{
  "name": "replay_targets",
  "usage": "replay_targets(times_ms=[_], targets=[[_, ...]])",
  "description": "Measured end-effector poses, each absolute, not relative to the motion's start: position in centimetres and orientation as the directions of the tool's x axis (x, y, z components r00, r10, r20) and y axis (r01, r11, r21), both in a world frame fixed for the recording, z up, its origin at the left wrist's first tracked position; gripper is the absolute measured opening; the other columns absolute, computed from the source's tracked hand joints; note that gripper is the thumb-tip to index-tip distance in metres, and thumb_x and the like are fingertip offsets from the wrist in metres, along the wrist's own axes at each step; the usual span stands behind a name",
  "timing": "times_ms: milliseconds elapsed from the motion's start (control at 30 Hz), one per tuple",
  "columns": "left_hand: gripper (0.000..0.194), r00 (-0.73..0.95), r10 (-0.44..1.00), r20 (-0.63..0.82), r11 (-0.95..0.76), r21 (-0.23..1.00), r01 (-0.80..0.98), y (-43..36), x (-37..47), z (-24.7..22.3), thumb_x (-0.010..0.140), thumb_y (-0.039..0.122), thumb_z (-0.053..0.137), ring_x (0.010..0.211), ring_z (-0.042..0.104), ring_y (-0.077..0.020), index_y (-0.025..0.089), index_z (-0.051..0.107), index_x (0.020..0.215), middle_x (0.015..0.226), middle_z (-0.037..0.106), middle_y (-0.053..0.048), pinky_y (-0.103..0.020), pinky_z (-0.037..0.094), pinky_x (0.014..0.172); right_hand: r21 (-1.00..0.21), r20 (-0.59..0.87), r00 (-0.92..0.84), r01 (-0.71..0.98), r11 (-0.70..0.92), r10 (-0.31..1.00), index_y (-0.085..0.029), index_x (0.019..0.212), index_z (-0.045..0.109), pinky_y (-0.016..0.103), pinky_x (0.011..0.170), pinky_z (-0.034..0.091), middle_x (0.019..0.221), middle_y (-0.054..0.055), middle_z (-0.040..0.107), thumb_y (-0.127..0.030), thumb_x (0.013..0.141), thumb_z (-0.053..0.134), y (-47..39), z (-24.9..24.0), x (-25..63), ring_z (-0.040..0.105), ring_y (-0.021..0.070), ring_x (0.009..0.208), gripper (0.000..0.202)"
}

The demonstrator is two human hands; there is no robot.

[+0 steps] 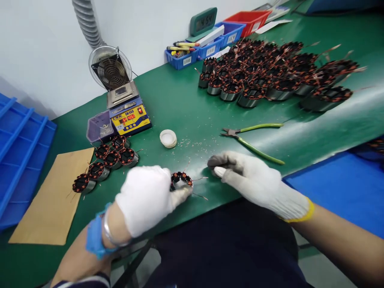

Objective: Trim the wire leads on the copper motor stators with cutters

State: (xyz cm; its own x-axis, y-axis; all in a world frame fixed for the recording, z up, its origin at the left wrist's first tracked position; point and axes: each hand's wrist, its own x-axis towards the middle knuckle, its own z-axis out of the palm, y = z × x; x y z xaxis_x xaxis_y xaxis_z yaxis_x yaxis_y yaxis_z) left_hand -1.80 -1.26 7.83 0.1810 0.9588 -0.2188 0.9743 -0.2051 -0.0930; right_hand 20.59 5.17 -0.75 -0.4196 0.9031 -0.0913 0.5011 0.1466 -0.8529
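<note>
My left hand, in a white glove, is closed around a motor stator with black slots and copper windings. Its thumb presses the near side of the ring, and loose wire ends stick out to the right. To the right of the stator, my right hand hovers just over the table, in a white glove with dark, soiled fingertips. Its fingers are curled towards the thumb; whatever may be between them is hidden. Beyond it lie open cutting pliers with green handles. A small round white container stands past the stator.
Several stators stand at left, beside a brown cardboard sheet. Behind them are a yellow-and-blue solder pot unit and a fan. Many more stators fill the back right. Wire scraps dot the green table.
</note>
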Motion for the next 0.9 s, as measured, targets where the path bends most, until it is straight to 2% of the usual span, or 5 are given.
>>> replay_targets(times_ms=[200, 333, 567, 767, 900], targets=[[0.035, 0.239, 0.918, -0.316, -0.297, -0.151, 0.943, -1.7, 0.4, 5.5, 0.093, 0.041, 0.061, 0.073, 0.069, -0.0309, 0.01, 0.07, 0.106, 0.09, 0.071, -0.018, -0.036, 0.05, 0.058, -0.856, -0.086, -0.528, 0.474, 0.209, 0.845, -0.022, 0.101, 0.072, 0.04, 0.076, 0.059, 0.099, 0.009, 0.078, -0.049, 0.086, 0.055, 3.7, -0.9, 19.8, 0.073, 0.0273, 0.087, 0.035], [0.031, 0.458, 0.845, -0.276, -0.473, 0.015, 0.881, 0.1, -3.6, 6.5, 0.088, 0.021, 0.06, 0.09, 0.071, -0.0271, 0.021, 0.069, 0.118, 0.105, 0.074, -0.01, -0.037, 0.054, 0.077, -0.858, -0.067, -0.37, 0.495, 0.135, 0.926, -0.022, 0.087, 0.068, 0.036, 0.063, 0.055, 0.078, 0.008, 0.074, -0.054, 0.087, 0.054, 4.0, -0.9, 21.4, 0.068, 0.0243, 0.07, 0.035], [0.058, 0.108, 0.943, -0.314, -0.086, 0.083, 0.993, 1.4, -3.0, 5.7, 0.084, 0.076, 0.052, 0.068, 0.071, -0.0281, 0.021, 0.071, 0.084, 0.072, 0.072, -0.008, -0.033, 0.05, 0.059, -0.84, -0.142, -0.472, 0.523, 0.147, 0.87, -0.021, 0.104, 0.071, 0.038, 0.081, 0.059, 0.106, 0.009, 0.077, -0.04, 0.081, 0.061, 4.9, -0.7, 19.7, 0.073, 0.0277, 0.094, 0.031], [0.033, 0.354, 0.876, -0.328, -0.278, 0.257, 0.925, 1.7, -3.1, 4.5, 0.079, 0.052, 0.069, 0.078, 0.072, -0.0249, 0.023, 0.071, 0.095, 0.087, 0.075, -0.006, -0.03, 0.051, 0.063, -0.924, -0.345, -0.689, 0.369, -0.102, 0.637, -0.018, 0.096, 0.067, 0.033, 0.065, 0.055, 0.08, 0.006, 0.072, -0.055, 0.086, 0.055, 3.7, -1.4, 19.3, 0.067, 0.0208, 0.07, 0.041], [0.033, 0.351, 0.878, -0.326, -0.227, 0.361, 0.904, 2.2, -4.1, 5.0, 0.077, 0.042, 0.069, 0.082, 0.072, -0.0225, 0.024, 0.069, 0.105, 0.094, 0.076, -0.004, -0.028, 0.052, 0.068, -0.905, -0.374, -0.528, 0.387, -0.176, 0.763, -0.018, 0.107, 0.065, 0.033, 0.068, 0.054, 0.088, 0.007, 0.073, -0.048, 0.075, 0.068, 4.5, -1.8, 18.9, 0.067, 0.0217, 0.076, 0.044]])
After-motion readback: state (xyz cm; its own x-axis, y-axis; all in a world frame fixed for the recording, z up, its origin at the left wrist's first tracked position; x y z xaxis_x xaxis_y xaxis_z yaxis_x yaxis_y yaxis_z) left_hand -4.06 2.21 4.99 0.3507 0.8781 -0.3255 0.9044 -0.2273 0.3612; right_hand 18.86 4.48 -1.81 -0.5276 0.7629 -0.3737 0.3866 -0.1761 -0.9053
